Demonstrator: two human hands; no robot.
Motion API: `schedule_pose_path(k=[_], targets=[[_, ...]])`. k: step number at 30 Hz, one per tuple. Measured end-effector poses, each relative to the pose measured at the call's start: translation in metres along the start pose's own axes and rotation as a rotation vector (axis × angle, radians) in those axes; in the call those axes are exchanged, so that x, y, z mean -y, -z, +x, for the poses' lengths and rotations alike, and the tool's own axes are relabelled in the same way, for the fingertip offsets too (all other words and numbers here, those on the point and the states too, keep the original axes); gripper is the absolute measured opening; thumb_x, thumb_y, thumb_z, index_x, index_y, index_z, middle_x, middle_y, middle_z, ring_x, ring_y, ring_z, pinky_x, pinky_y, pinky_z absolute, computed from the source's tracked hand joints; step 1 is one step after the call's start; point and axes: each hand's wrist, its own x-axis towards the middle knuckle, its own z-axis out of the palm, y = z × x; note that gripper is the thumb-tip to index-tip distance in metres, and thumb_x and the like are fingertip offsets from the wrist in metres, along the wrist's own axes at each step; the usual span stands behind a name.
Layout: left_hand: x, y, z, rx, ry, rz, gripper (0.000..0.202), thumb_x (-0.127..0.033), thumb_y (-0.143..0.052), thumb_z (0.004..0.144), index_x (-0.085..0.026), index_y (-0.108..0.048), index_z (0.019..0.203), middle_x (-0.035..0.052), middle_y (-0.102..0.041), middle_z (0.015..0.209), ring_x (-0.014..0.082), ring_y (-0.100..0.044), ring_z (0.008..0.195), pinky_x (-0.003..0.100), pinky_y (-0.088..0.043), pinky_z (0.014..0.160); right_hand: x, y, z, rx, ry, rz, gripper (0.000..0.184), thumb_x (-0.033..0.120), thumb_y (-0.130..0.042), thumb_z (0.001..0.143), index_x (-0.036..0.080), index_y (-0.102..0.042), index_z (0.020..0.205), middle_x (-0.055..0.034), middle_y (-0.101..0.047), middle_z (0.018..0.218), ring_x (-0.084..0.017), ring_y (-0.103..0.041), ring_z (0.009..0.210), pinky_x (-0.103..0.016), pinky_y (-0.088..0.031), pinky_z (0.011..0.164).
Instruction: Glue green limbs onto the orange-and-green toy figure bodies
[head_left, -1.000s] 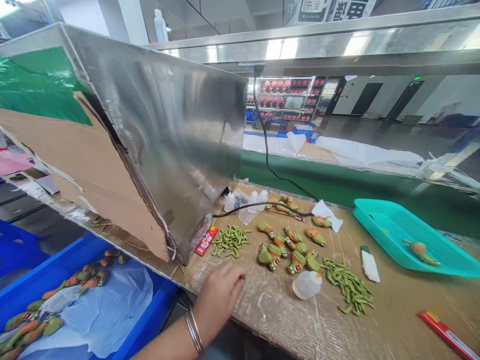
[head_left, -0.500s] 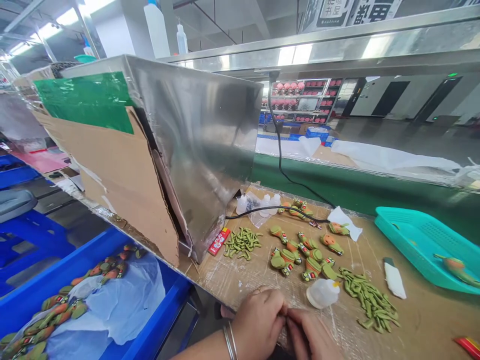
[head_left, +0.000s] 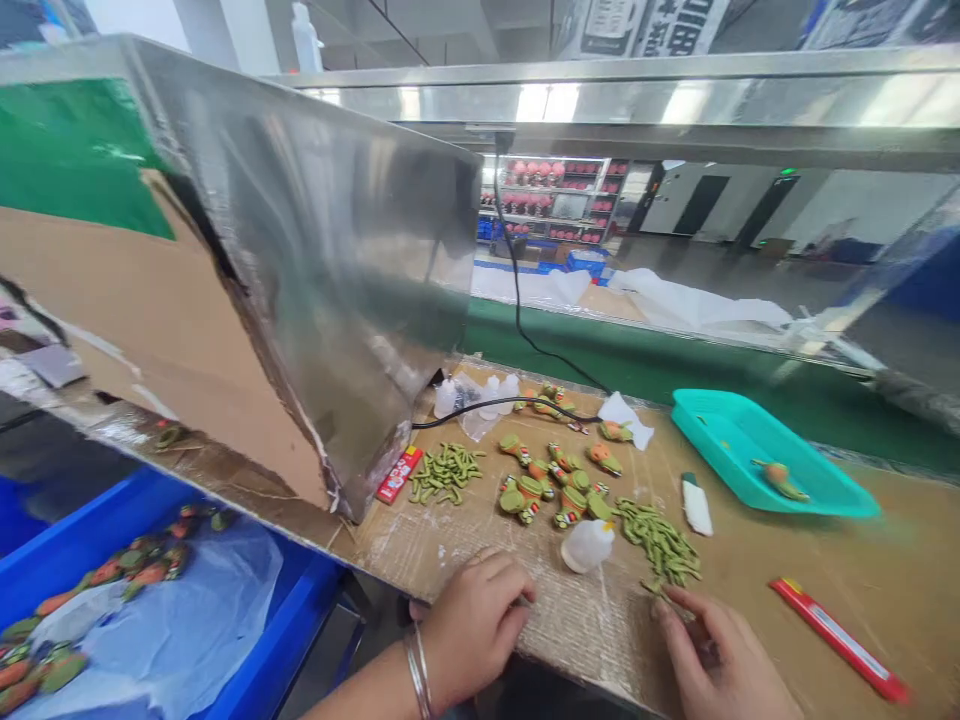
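My left hand (head_left: 472, 625) rests on the cardboard-covered bench (head_left: 787, 590) near its front edge, fingers curled over something small I cannot make out. My right hand (head_left: 716, 655) lies further right with its fingers pinched at the near end of a pile of small green pieces (head_left: 660, 545). Several green and orange turtle figures (head_left: 555, 485) lie in a cluster beyond both hands. A small white squeeze bottle (head_left: 587, 545) lies on its side between the figures and my hands. A second pile of green pieces (head_left: 444, 472) sits to the left.
A large metal-faced cardboard panel (head_left: 330, 290) leans at the left. A teal tray (head_left: 765, 455) holding one figure stands at the right. A blue bin (head_left: 247, 650) with more figures sits lower left. Red packets (head_left: 840, 640), a black cable (head_left: 517, 300) and small bottles (head_left: 491, 395) lie about.
My hands, pressed together at the bench's front edge half a second ago, have parted. The right hand has moved right to the green pieces. The view has shifted.
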Motion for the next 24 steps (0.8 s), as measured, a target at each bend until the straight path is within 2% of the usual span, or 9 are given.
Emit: schedule_pose_path(k=[2, 4, 8, 11, 13, 15, 17, 21, 24], targets=[[-0.001, 0.0, 0.0, -0.007, 0.011, -0.027, 0.016, -0.006, -0.054, 0.075, -0.019, -0.059, 0.081, 0.0057, -0.066, 0.083, 0.0214, -0.056, 0.082, 0.032, -0.042, 0.073, 0.009, 0.003, 0.002, -0.029, -0.042, 0.019, 0.041, 0.055, -0.046, 0.08, 0.017, -0.06, 0.087, -0.0115, -0.065, 0.08, -0.026, -0.061, 0.068, -0.038, -0.049, 0.057], [-0.002, 0.0, 0.0, -0.016, 0.021, -0.052, 0.015, -0.006, -0.053, 0.075, -0.019, -0.059, 0.079, 0.005, -0.065, 0.08, 0.0215, -0.056, 0.08, 0.032, -0.042, 0.072, 0.019, -0.004, 0.005, -0.006, -0.043, 0.072, 0.041, 0.053, -0.046, 0.082, 0.016, -0.058, 0.095, -0.0095, -0.064, 0.081, -0.023, -0.06, 0.066, -0.035, -0.049, 0.058], [-0.004, 0.0, 0.002, -0.075, 0.071, -0.105, 0.015, -0.007, -0.05, 0.077, -0.02, -0.058, 0.08, 0.0041, -0.062, 0.081, 0.0196, -0.057, 0.075, 0.031, -0.045, 0.067, 0.039, -0.033, 0.011, 0.058, 0.034, 0.194, 0.046, 0.047, -0.057, 0.078, 0.016, -0.051, 0.111, -0.0113, -0.059, 0.104, -0.025, -0.056, 0.088, -0.038, -0.047, 0.076], [-0.002, 0.004, 0.01, -0.178, 0.132, -0.132, 0.022, -0.006, -0.047, 0.078, -0.019, -0.057, 0.092, 0.007, -0.058, 0.096, 0.019, -0.058, 0.077, 0.031, -0.048, 0.067, 0.051, -0.047, 0.012, 0.092, 0.052, 0.272, 0.035, 0.037, -0.061, 0.074, 0.018, -0.054, 0.102, -0.0114, -0.059, 0.103, -0.029, -0.053, 0.095, -0.044, -0.042, 0.083], [0.001, 0.007, 0.021, -0.24, 0.151, -0.134, 0.03, -0.005, -0.046, 0.079, -0.02, -0.056, 0.102, 0.0081, -0.055, 0.106, 0.0214, -0.057, 0.09, 0.036, -0.047, 0.077, 0.058, -0.051, 0.008, 0.125, 0.034, 0.335, 0.025, 0.033, -0.06, 0.074, 0.019, -0.055, 0.094, -0.0101, -0.06, 0.099, -0.029, -0.054, 0.094, -0.044, -0.042, 0.084], [0.005, 0.011, 0.034, -0.273, 0.14, -0.136, 0.037, -0.005, -0.048, 0.078, -0.022, -0.056, 0.11, 0.0074, -0.053, 0.114, 0.0246, -0.051, 0.106, 0.044, -0.04, 0.091, 0.066, -0.051, -0.002, 0.153, -0.003, 0.408, 0.022, 0.031, -0.059, 0.074, 0.02, -0.054, 0.093, -0.0086, -0.062, 0.097, -0.027, -0.057, 0.09, -0.041, -0.045, 0.08], [0.009, 0.013, 0.049, -0.27, 0.116, -0.158, 0.034, -0.009, -0.054, 0.079, -0.021, -0.058, 0.11, 0.0064, -0.055, 0.117, 0.0272, -0.046, 0.113, 0.051, -0.033, 0.096, 0.073, -0.051, -0.014, 0.158, -0.049, 0.493, 0.022, 0.032, -0.058, 0.075, 0.021, -0.053, 0.093, -0.0073, -0.064, 0.092, -0.024, -0.061, 0.084, -0.036, -0.049, 0.074], [0.013, 0.013, 0.063, -0.244, 0.135, -0.31, 0.015, -0.023, -0.06, 0.08, -0.018, -0.063, 0.093, 0.0046, -0.063, 0.101, 0.026, -0.054, 0.102, 0.052, -0.037, 0.091, 0.084, -0.041, -0.031, 0.108, -0.114, 0.649, 0.031, 0.042, -0.05, 0.081, 0.02, -0.05, 0.103, -0.0089, -0.066, 0.093, -0.023, -0.064, 0.084, -0.031, -0.052, 0.07], [0.002, 0.015, 0.049, -0.261, 0.239, -0.543, 0.016, -0.025, -0.056, 0.081, -0.019, -0.057, 0.096, 0.0035, -0.062, 0.092, 0.0226, -0.059, 0.086, 0.044, -0.047, 0.078, 0.086, -0.022, -0.034, 0.077, -0.152, 0.705, 0.041, 0.05, -0.049, 0.082, 0.021, -0.049, 0.11, -0.0095, -0.065, 0.103, -0.023, -0.063, 0.091, -0.028, -0.051, 0.072]])
